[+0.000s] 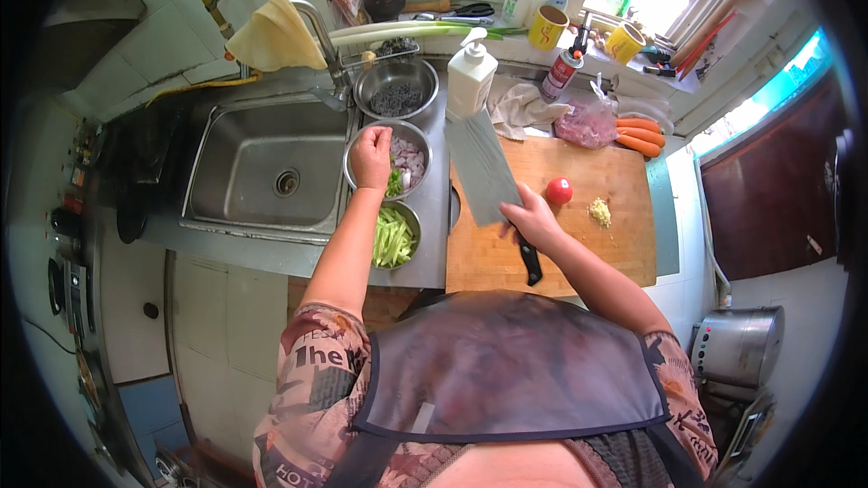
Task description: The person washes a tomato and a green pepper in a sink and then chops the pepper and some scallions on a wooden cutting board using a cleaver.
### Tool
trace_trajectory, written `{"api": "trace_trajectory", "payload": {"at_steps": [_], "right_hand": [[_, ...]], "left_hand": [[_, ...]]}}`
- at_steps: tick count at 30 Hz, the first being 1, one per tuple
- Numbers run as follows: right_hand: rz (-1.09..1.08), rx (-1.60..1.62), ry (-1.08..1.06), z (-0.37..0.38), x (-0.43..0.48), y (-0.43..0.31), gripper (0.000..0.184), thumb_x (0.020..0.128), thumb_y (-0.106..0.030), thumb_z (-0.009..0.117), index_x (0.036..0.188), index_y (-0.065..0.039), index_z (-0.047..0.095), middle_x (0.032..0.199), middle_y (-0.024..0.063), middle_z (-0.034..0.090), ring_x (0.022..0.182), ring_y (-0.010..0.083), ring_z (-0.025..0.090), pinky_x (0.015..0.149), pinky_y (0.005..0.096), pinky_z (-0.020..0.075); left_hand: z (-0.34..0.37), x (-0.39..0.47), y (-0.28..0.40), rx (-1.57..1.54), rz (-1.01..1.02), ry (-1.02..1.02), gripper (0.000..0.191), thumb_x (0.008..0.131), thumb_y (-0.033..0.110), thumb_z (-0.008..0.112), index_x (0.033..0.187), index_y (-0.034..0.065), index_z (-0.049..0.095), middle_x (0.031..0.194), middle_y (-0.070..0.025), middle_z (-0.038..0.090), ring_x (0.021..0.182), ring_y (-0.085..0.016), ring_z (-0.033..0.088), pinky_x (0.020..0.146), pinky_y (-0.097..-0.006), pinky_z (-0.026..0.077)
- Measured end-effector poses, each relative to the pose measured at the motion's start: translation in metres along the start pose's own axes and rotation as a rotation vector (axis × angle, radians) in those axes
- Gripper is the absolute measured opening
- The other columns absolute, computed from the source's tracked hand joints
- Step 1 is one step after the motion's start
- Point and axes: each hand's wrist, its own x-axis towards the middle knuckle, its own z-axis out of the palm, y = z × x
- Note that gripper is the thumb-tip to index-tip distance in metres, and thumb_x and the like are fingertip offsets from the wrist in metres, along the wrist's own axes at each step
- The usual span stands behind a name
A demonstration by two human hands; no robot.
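My right hand [534, 217] grips a cleaver by its black handle, its broad blade [483, 166] raised above the left edge of the wooden cutting board [488, 261]. My left hand [372, 157] is over a metal bowl with chopped onion [407, 161] and green pieces, fingertips pinched together; whether something small is between them cannot be told. Nearer me stands a bowl of sliced green vegetable [393, 237]. Behind, another metal bowl holds something dark [395, 99]. On the board lie a red tomato [559, 191] and a small pile of minced garlic [600, 212].
A steel sink [254, 156] with a faucet [329, 47] is at the left. Behind the board are a white pump bottle [471, 78], a cloth [522, 108], bagged meat [586, 125], carrots [639, 137] and a red gas can [561, 73]. Scallions [407, 32] lie along the back.
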Motion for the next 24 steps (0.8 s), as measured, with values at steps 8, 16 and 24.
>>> {"api": "trace_trajectory", "payload": {"at_steps": [8, 16, 24], "right_hand": [[-0.024, -0.332, 0.279, -0.082, -0.111, 0.132, 0.013, 0.086, -0.005, 0.057, 0.096, 0.002, 0.051, 0.065, 0.0125, 0.060, 0.053, 0.0182, 0.061, 0.051, 0.0328, 0.0489], [0.159, -0.564, 0.514, -0.065, -0.150, 0.164, 0.013, 0.085, -0.010, 0.057, 0.096, -0.005, 0.051, 0.068, 0.0185, 0.062, 0.061, 0.0343, 0.063, 0.056, 0.0440, 0.0494], [0.103, -0.869, 0.557, -0.044, -0.145, 0.143, 0.014, 0.084, -0.012, 0.057, 0.092, -0.006, 0.047, 0.079, 0.0211, 0.060, 0.071, 0.0436, 0.058, 0.060, 0.0506, 0.0473]], "left_hand": [[0.005, 0.056, -0.003, 0.066, 0.173, -0.142, 0.016, 0.080, 0.003, 0.061, 0.096, 0.0030, 0.061, 0.092, -0.0116, 0.061, 0.084, -0.026, 0.060, 0.078, -0.0353, 0.048], [0.035, 0.172, 0.009, 0.494, 0.570, -0.215, 0.027, 0.078, 0.005, 0.060, 0.105, 0.0090, 0.060, 0.112, -0.0103, 0.059, 0.105, -0.032, 0.055, 0.091, -0.0412, 0.044], [0.070, 0.260, -0.018, 0.854, 0.385, -0.363, 0.027, 0.082, 0.006, 0.050, 0.106, 0.0102, 0.062, 0.110, -0.0122, 0.061, 0.101, -0.033, 0.058, 0.089, -0.0431, 0.045]]}}
